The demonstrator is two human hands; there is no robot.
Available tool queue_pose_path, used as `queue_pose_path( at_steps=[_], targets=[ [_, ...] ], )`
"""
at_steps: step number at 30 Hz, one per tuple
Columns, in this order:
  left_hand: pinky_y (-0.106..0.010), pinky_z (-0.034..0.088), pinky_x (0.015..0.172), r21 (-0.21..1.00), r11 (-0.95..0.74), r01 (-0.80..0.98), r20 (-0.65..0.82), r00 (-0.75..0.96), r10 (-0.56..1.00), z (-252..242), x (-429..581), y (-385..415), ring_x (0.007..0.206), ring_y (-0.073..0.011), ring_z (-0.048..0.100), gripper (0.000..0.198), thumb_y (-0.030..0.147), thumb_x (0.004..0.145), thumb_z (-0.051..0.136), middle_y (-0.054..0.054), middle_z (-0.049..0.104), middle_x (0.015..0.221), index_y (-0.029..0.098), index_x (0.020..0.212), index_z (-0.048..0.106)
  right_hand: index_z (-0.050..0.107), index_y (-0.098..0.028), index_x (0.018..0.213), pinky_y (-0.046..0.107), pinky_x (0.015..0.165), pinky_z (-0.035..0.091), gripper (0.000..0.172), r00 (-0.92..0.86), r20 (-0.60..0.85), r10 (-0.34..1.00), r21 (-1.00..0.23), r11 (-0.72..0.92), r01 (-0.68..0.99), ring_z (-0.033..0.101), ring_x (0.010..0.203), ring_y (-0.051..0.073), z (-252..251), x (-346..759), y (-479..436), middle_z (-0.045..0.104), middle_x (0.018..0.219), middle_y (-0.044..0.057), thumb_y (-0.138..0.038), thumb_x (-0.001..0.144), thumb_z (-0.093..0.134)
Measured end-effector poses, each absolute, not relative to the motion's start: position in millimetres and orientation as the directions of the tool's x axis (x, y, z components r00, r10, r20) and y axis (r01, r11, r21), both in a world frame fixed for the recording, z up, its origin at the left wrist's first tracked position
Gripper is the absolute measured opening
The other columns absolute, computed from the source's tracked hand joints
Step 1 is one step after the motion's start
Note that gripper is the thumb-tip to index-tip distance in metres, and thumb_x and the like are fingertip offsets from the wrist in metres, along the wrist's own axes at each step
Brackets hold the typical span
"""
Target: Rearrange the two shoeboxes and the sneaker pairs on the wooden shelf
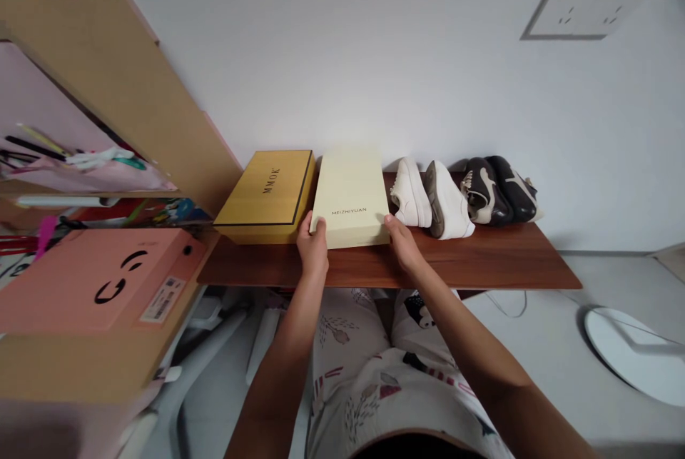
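Hands, left [312,250] and right [402,245], grip cream box [350,195] on shelf [481,259].

A yellow box [267,195] printed "MMOK" lies flat at the left end of a brown wooden shelf [497,259] against the white wall. Further right on the shelf stand a pair of white sneakers [431,200] and, just beside them, a pair of dark shoes [497,189]. A pink box [96,280] rests on a lower ledge at left, below some pens [37,145]. A wall socket [591,2] sits high at right, and a white round disc [631,352] lies on the floor.
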State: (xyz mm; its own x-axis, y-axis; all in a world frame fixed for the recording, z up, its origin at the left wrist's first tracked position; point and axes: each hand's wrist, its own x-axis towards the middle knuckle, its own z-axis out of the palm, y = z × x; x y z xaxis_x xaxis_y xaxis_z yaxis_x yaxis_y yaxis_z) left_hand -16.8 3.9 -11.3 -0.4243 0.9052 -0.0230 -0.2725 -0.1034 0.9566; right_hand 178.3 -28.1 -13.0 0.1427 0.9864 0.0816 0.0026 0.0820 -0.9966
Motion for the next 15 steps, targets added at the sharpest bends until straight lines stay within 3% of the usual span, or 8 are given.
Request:
queue_pose_path(
  at_steps=[10, 15],
  targets=[
    [-0.036, 0.044, 0.106, 0.985, -0.133, -0.113, 0.071, -0.438, 0.896, -11, -19, 12, 0.12, -0.0235, 0.061, 0.05, 0.04, 0.085, 0.068, -0.013, 0.063, 0.132, 0.019, 0.13, 0.061, 0.065, -0.019, 0.126, 0.043, 0.119, 0.028, 0.068, 0.157, 0.049, 0.986, -0.997, 0.057, -0.047, 0.049, 0.134, 0.025, -37, 166, -16, 0.061, 0.138, 0.005, -0.072, 0.085, 0.049],
    [-0.036, 0.042, 0.108, 0.986, -0.165, -0.004, 0.145, -0.46, 0.876, -12, -19, 19, 0.122, -0.0245, 0.059, 0.048, 0.045, 0.087, 0.064, -0.014, 0.062, 0.133, 0.018, 0.127, 0.061, 0.064, -0.022, 0.127, 0.043, 0.118, 0.029, 0.068, 0.176, 0.073, 0.982, -0.997, 0.076, -0.013, 0.049, 0.134, 0.024, -31, 163, -13, 0.061, 0.137, 0.005, -0.074, 0.085, 0.048]
  ],
)
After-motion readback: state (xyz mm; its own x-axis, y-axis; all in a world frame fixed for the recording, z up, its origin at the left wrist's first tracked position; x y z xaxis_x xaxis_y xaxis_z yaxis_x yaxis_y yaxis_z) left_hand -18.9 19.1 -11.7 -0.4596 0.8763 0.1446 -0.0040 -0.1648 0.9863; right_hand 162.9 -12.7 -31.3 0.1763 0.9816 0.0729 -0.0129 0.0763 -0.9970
